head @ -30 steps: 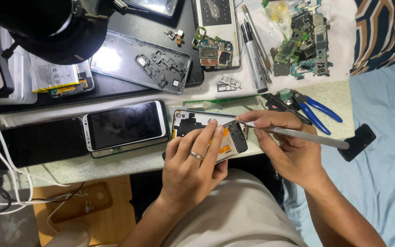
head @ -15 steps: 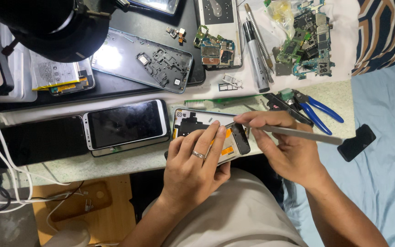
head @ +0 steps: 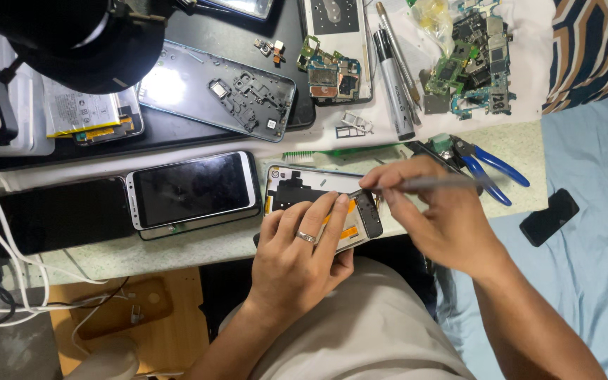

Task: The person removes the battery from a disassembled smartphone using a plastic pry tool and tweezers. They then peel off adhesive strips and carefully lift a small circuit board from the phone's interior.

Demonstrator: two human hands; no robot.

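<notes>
Fingers of the left hand (head: 297, 257), one wearing a ring, lie flat over an opened phone (head: 314, 197) at the near edge of the table (head: 198, 246), pressing it down with palm and fingertips rather than closing around it. Its back is off, showing dark inner plates and orange strips. The right hand (head: 434, 218) pinches a slim grey tool (head: 434, 183), the tip meeting the phone's upper right edge just beside the left fingertips. Just left of the opened phone lies an intact phone (head: 191, 188), screen dark and face up. Blue-handled pliers (head: 483, 163) rest behind the right hand. Farther back sit a bare phone frame (head: 219, 88), green circuit boards (head: 469, 60) and a grey marker (head: 394, 88).
</notes>
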